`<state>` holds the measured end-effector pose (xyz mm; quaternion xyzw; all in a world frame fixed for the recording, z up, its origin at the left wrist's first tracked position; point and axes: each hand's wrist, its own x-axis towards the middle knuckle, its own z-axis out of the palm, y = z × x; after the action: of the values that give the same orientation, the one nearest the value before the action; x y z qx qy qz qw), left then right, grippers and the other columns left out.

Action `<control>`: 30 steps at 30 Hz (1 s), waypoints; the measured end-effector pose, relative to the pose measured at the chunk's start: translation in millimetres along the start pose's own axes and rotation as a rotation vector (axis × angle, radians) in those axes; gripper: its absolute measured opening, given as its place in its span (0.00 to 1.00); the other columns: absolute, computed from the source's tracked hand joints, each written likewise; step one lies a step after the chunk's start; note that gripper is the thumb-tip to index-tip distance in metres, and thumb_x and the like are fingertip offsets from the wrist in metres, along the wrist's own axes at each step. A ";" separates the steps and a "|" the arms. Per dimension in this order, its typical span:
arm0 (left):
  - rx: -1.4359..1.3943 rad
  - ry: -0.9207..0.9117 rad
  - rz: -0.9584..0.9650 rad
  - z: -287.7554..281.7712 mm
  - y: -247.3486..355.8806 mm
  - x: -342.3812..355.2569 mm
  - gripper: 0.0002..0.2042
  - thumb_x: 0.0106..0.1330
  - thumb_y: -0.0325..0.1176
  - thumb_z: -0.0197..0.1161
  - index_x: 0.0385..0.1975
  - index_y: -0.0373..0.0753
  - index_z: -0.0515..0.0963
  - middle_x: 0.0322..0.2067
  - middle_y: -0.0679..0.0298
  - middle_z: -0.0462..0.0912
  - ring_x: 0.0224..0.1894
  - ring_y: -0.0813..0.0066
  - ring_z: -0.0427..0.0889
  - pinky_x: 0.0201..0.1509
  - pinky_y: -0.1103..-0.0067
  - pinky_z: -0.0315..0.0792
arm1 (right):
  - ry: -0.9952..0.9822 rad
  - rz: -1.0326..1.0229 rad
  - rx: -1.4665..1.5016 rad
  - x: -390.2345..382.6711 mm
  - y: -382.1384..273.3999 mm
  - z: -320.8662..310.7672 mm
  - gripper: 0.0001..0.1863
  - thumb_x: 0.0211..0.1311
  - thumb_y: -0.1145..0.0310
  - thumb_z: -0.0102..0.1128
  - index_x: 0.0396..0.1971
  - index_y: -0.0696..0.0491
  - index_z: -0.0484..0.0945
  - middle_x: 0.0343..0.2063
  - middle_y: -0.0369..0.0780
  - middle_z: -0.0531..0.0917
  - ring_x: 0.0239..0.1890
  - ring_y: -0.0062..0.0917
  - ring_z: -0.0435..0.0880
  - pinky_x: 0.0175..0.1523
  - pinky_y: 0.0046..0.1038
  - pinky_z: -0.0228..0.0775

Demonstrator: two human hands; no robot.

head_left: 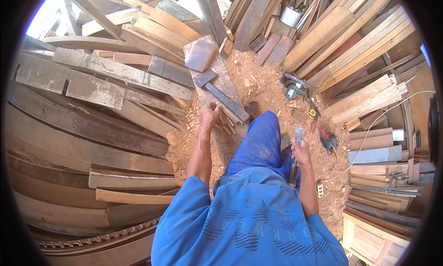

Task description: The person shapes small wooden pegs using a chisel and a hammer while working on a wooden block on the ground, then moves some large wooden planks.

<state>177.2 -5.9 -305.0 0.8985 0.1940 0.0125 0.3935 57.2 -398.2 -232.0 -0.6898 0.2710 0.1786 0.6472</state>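
Note:
My right hand is wrapped round a chisel, beside my right thigh. The flat metal blade points up and away, and the dark handle reaches below the fist. Ahead on the left, my left hand is closed; whatever its fingers hold, if anything, is hidden. Close to that hand lie several thin wooden sticks. Just beyond them a long dark wooden bar and a short dark block meet on a worn board. A squarish wood piece rests at the board's far end.
Stacked planks crowd the left, and leaning boards stand at the far right. Wood shavings cover the floor. A green power tool, a yellow tape measure, a red-and-black tool and a white cord lie on the right.

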 end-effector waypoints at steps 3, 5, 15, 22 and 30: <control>-0.119 -0.037 -0.144 4.5 -7.4 4.1 0.15 0.58 0.39 0.65 0.34 0.32 0.82 0.28 0.54 0.85 0.33 0.64 0.84 0.41 0.71 0.77 | -0.010 0.010 -0.014 2.1 0.3 1.3 0.13 0.67 0.61 0.54 0.42 0.56 0.74 0.19 0.30 0.70 0.15 0.11 0.64 0.18 0.19 0.60; -0.256 -0.086 -0.203 1.7 -16.4 7.4 0.14 0.59 0.39 0.65 0.33 0.31 0.81 0.26 0.58 0.84 0.29 0.69 0.81 0.38 0.74 0.75 | -0.015 0.013 -0.019 1.4 -1.6 3.8 0.13 0.67 0.61 0.54 0.41 0.56 0.74 0.19 0.30 0.70 0.14 0.11 0.64 0.18 0.19 0.60; -1.353 -0.305 -0.270 -61.3 21.6 -38.1 0.06 0.70 0.27 0.58 0.43 0.36 0.76 0.31 0.65 0.82 0.29 0.79 0.80 0.35 0.80 0.78 | -0.199 -0.055 -0.151 -20.6 -60.9 22.1 0.17 0.67 0.56 0.56 0.40 0.57 0.79 0.20 0.31 0.73 0.15 0.10 0.65 0.19 0.18 0.59; -1.480 -0.579 -0.093 -71.0 105.3 -81.2 0.05 0.70 0.27 0.58 0.43 0.36 0.76 0.31 0.65 0.82 0.30 0.77 0.82 0.37 0.79 0.79 | -0.522 -0.208 -0.138 -60.1 -135.7 70.3 0.24 0.66 0.49 0.59 0.44 0.59 0.82 0.24 0.33 0.81 0.17 0.10 0.67 0.21 0.15 0.60; -1.395 -0.673 0.056 -53.8 162.8 -123.3 0.12 0.74 0.32 0.53 0.52 0.34 0.75 0.37 0.63 0.82 0.37 0.76 0.82 0.45 0.77 0.78 | -0.447 -0.393 -0.014 -72.5 -119.6 77.3 0.14 0.64 0.58 0.65 0.36 0.55 0.81 0.22 0.28 0.76 0.20 0.09 0.69 0.23 0.17 0.59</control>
<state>108.9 -112.4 -135.9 0.4031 -0.0115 -0.1319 0.9055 80.4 -309.6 -101.1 -0.6771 -0.0181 0.1992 0.7081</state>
